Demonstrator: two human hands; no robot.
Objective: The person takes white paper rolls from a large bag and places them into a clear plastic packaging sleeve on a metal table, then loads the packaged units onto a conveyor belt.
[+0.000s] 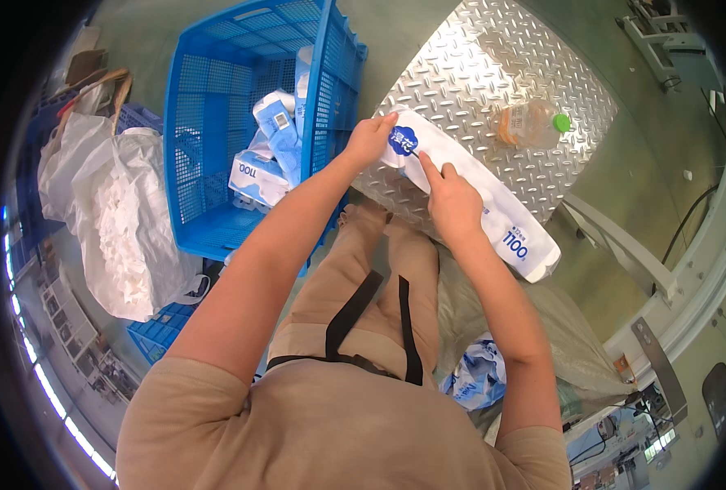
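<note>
Far to my left a white plastic bag (122,237) of crumpled white stuff is slumping beside the blue crate (216,106), which is holding several white-and-blue packs (275,135). My left hand (368,139) is pinching the upper end of a long white pack (493,208) that is lying across the metal tread plate (493,65). My right hand (452,200) is resting on the pack's middle, fingers curled, forefinger pointing at its blue round label. A clear bottle (530,124) with a green cap is lying further right.
</note>
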